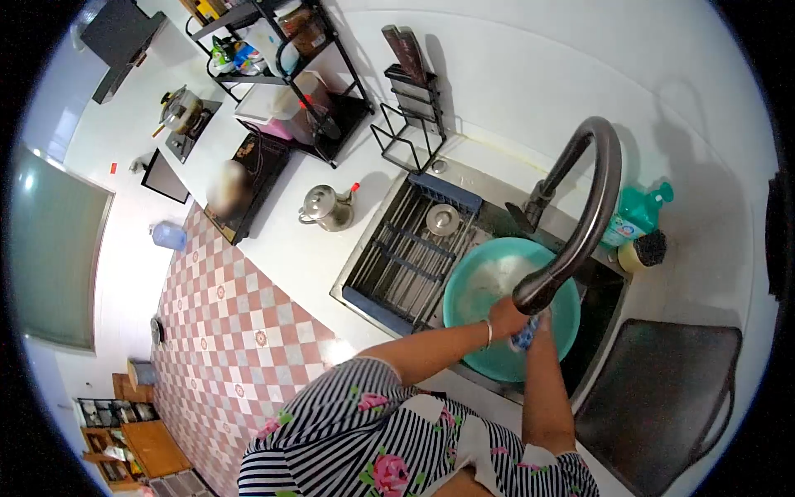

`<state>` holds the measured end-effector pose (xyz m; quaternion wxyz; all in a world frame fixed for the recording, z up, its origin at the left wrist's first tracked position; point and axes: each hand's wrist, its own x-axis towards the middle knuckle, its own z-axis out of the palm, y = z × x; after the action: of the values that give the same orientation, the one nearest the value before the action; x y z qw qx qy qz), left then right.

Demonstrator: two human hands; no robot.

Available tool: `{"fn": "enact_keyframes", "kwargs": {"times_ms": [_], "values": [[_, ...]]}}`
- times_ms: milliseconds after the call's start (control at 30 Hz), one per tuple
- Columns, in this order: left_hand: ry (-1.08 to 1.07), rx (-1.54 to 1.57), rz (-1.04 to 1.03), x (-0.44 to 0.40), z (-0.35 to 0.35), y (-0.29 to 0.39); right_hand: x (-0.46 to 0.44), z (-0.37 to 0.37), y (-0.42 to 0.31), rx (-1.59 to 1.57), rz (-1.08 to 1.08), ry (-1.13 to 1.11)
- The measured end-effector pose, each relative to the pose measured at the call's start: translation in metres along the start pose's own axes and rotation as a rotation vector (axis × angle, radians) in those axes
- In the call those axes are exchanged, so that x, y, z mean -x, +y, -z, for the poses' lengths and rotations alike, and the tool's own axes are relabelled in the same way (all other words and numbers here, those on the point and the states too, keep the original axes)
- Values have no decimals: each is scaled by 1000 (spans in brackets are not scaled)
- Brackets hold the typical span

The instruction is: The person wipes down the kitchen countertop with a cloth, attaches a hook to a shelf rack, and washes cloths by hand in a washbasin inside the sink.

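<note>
**Mint-green basin (460, 290), blue-and-white cloth (523, 337)**

Far to my left, a lidded pot (182, 112) sits on a stove, well apart from my work. Nearer, a metal teapot (330, 210) stands upright on the white counter (290, 257), its red-tipped spout turned toward the sink (611, 302). A slatted rack (406, 264) spans the sink's left part, presumably so that whatever rests there drips straight down; a round metal lid (443, 219) lies on it. Behind, against the wall, a wire holder (414, 99) keeps dark-handled knives (404, 51) upright, likely to have the handles within reach.

The basin sits in the sink beside the rack, under the tap, where I judge any spill would be caught. (Something pale shows inside it; water or suds, I can't tell.) My left hand (505, 316), a bracelet (489, 335) at its wrist, is bunched over the basin with the cloth gripped against it. My right hand (544, 323) is close beside it, narrow around the same cloth, perhaps because limp fabric is easier to control from both sides. The dark tap (609, 186) arches overhead, and its head hides some of my fingers.

Farther right, a green pump bottle (636, 218) and a dark-topped scrubber (645, 251) stand handily along the sink's edge. A dark flat board (662, 398) lies nearest my right arm.
</note>
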<state>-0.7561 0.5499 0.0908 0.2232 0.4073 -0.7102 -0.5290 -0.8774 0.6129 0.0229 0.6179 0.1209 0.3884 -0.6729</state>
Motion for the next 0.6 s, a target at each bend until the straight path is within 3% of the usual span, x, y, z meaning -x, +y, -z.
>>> {"fn": "enact_keyframes", "kwargs": {"times_ms": [33, 100, 133, 167, 233, 300, 400, 500, 567, 600], "values": [[-9, -28, -32, -1, 6, -1, -3, 7, -2, 48, 13, -45], [-6, -321, 64, -24, 6, -49, 9, -45, -17, 167, 91, 118], [-24, -345, 205, -30, 20, -31, 14, -65, -21, 222, 128, 200], [-46, -374, 345, -35, 35, -11, -9, -38, -25, 164, 101, 63], [-193, -766, 240, -16, 30, -25, -63, 19, -31, 42, 43, -217], [-548, -1029, 334, -9, 23, -16, -81, 24, -22, 209, 73, -100], [-998, -596, 229, -1, 16, 1, -82, 25, 14, 1101, 92, 254], [-1286, -734, -50, -6, -9, -32, -69, 40, 23, 1614, 12, 131], [-946, -763, 191, -17, 32, -12, -60, 44, 16, 1778, -23, -9], [-771, -718, 208, -17, 35, -13, -55, 41, 10, 1841, -37, -76]]}}
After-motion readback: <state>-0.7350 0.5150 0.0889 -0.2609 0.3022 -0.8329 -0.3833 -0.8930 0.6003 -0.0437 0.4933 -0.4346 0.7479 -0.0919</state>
